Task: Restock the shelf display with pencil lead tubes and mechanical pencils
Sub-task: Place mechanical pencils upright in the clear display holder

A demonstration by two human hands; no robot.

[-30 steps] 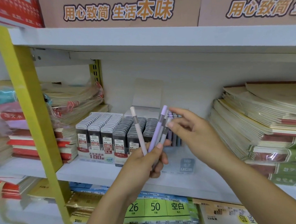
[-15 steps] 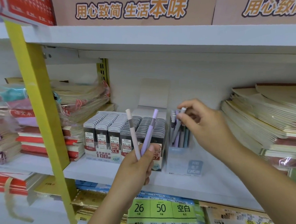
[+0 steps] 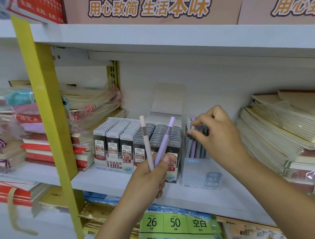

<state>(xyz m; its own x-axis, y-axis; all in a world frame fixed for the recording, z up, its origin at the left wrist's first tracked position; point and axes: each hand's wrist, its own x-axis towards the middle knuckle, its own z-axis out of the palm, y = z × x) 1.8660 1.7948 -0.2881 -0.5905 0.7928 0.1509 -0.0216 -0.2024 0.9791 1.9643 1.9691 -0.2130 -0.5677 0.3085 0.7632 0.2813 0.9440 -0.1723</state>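
My left hand (image 3: pixel 151 180) grips two mechanical pencils upright in front of the shelf, a pink one (image 3: pixel 145 136) and a purple one (image 3: pixel 166 137). Behind them stands a display tray of pencil lead tubes (image 3: pixel 120 132) in tight grey rows. To its right is a clear pencil box (image 3: pixel 201 174) holding several pastel pencils (image 3: pixel 193 149). My right hand (image 3: pixel 218 135) reaches over that box. Its thumb and forefinger pinch the top of a pencil standing in it.
Stacks of notebooks lie on the white shelf (image 3: pixel 101 181) at the left (image 3: pixel 93 106) and at the right (image 3: pixel 277 134). A yellow upright post (image 3: pixel 46 104) crosses the left foreground. Paper packs (image 3: pixel 176 223) fill the shelf below.
My right hand took one pencil from the bunch in my left hand, carried it right and lowered it into the clear box. My left hand now holds two pencils.
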